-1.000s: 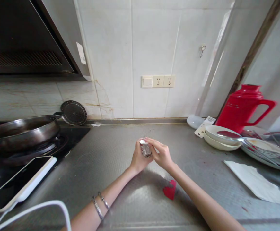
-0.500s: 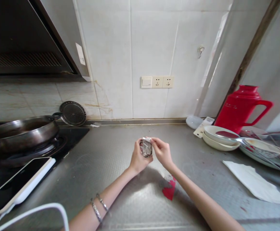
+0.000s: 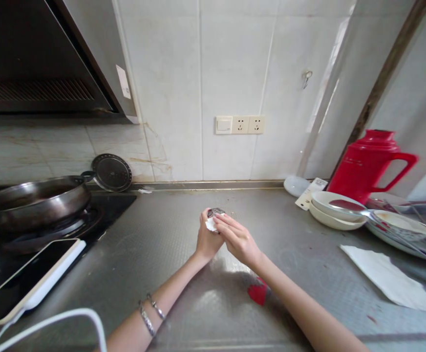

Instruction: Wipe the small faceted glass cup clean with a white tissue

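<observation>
My left hand (image 3: 207, 239) is wrapped round a small, round, silvery-grey thing (image 3: 216, 211) above the middle of the metal counter. Its exact kind is hard to make out, as fingers cover most of it. My right hand (image 3: 240, 240) lies over its near side, the fingers pressing a small white piece of tissue (image 3: 210, 225) against it. Both hands meet at the thing. A red scrap (image 3: 257, 292) lies on the counter beneath my right forearm.
A pan (image 3: 33, 203) sits on the black stove at left, with a phone (image 3: 30, 278) and white cable in front. To the right are a red thermos (image 3: 363, 166), stacked bowls (image 3: 335, 220), several dishes and a white napkin (image 3: 389, 278) on the counter (image 3: 154, 293).
My right hand has moved left and slightly down, from the thing's upper right edge to across its near side, bringing the white tissue with it. The thing's round face is now mostly covered.
</observation>
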Available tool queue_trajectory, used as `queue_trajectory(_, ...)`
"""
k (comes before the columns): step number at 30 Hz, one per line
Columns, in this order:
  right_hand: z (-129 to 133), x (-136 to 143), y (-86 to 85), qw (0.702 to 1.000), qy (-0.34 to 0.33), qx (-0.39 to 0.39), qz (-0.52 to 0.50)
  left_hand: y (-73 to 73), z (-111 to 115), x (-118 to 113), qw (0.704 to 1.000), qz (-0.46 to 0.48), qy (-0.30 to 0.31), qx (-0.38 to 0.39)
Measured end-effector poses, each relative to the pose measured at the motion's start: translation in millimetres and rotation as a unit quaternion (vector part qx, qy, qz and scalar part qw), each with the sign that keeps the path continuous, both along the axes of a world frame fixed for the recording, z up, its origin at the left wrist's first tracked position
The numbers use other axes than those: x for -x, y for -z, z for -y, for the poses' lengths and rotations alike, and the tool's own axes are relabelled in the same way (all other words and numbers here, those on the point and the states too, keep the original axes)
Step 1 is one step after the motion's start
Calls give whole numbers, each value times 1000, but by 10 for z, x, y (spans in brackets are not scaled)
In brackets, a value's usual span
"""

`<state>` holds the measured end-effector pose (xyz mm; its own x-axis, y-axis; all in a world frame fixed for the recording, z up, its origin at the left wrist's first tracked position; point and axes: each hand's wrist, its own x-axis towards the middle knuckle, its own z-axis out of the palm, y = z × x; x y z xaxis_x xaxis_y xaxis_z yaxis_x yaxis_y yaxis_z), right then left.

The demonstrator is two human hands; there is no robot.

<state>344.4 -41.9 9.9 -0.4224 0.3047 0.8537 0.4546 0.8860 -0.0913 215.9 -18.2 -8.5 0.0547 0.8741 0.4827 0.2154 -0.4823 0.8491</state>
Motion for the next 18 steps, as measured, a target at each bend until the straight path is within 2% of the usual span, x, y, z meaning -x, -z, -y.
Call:
queue_trajectory(3,-50,-31,11,997,41,13,-59,-48,56,-27,997,-65,-48,-1)
queue_trajectory(6,-61,-26,36,995,72,19,-71,-84,100,-25,991,-107,-75,7)
queue_trajectory(8,-36,-3,43,997,65,8,-48,-91,100,-2,990,-113,-80,8)
queue_trajectory(11,15,36,35,1000,16,-13,-8,-81,62,38,992,-96,-77,8)
queue_trajectory(14,27,45,10,1000,-8,-9,-4,-70,24,43,998,-51,-34,2)
queue_trajectory(18,-22,2,-36,988,60,38,-137,-71,39,-19,996,34,79,8)
